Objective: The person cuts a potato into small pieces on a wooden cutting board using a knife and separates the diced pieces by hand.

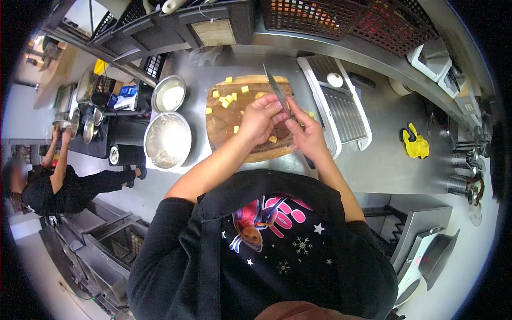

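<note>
My right hand (pixel 308 136) is closed around a knife (pixel 276 88), whose blade points up and away from me over a round-cornered wooden cutting board (pixel 218 136). Beside the blade, my left hand (pixel 258 121) has its fingers curled together, their tips at the blade; what they pinch, if anything, is hidden. Small yellow cubes (pixel 228 100) of food lie scattered on the board, mostly at its left and far side. A browner yellow piece (pixel 273 140) rests below my hands.
Left of the board stand two metal bowls, one with white contents (pixel 172 95) and one smeared white inside (pixel 166 140). A white-framed slicer (pixel 341 101) lies at right, then yellow-and-black gloves (pixel 415 142). Crates (pixel 314 18) line the shelf above. Another person (pixel 53 176) works far left.
</note>
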### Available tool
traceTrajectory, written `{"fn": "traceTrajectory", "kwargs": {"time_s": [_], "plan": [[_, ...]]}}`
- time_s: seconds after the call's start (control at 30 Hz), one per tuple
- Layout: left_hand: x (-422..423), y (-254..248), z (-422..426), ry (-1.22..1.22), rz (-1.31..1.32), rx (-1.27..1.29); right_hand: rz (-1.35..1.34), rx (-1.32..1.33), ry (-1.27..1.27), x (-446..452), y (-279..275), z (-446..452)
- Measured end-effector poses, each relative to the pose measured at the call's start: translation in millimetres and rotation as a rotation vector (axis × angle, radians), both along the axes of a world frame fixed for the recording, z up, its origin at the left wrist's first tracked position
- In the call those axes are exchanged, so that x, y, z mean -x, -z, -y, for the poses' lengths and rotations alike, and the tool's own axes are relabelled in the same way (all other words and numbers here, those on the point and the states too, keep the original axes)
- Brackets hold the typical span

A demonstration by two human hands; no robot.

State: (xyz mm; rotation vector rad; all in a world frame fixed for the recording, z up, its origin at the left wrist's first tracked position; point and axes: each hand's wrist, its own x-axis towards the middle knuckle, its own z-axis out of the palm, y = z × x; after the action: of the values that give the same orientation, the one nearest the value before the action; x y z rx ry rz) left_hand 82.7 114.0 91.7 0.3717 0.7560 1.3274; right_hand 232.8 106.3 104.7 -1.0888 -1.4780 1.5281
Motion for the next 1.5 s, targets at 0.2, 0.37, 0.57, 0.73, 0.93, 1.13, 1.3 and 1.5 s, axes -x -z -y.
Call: {"fn": "traceTrajectory", "kwargs": {"time_s": [0.2,0.37,0.57,0.73,0.93,1.13,1.3,1.5], "plan": [[3.1,0.0,4.5,0.020,-0.448,-0.123,-0.117,0.195,-0.012,-0.5,-4.4,2.1],[2.2,4.7,4.2,-0.037,-0.465,-0.193,-0.279,0.333,-0.014,0.3,3.2,0.7],[11.2,6.7,1.1,0.052,-0.489,-0.201,-0.066,0.224,-0.040,-5.0,-9.7,-0.4],[10.8,-6.0,0.7,0.111,-0.651,-0.224,0.097,0.076,-0.063,-10.5,-15.5,-1.0],[9.7,-9.9,1.2,0.142,-0.697,-0.234,0.148,-0.114,-0.045,-8.7,-1.5,-3.6],[8.0,-8.0,3.1,0.127,-0.687,-0.257,-0.012,0.088,-0.025,-6.9,-8.0,-0.2],[7.0,-7.8,4.1,0.124,-0.723,-0.291,-0.095,0.058,0.030,2.6,-6.9,3.6],[1.4,4.2,5.3,0.109,-0.441,-0.269,-0.295,0.230,0.057,-2.2,-3.2,-5.1]]}}
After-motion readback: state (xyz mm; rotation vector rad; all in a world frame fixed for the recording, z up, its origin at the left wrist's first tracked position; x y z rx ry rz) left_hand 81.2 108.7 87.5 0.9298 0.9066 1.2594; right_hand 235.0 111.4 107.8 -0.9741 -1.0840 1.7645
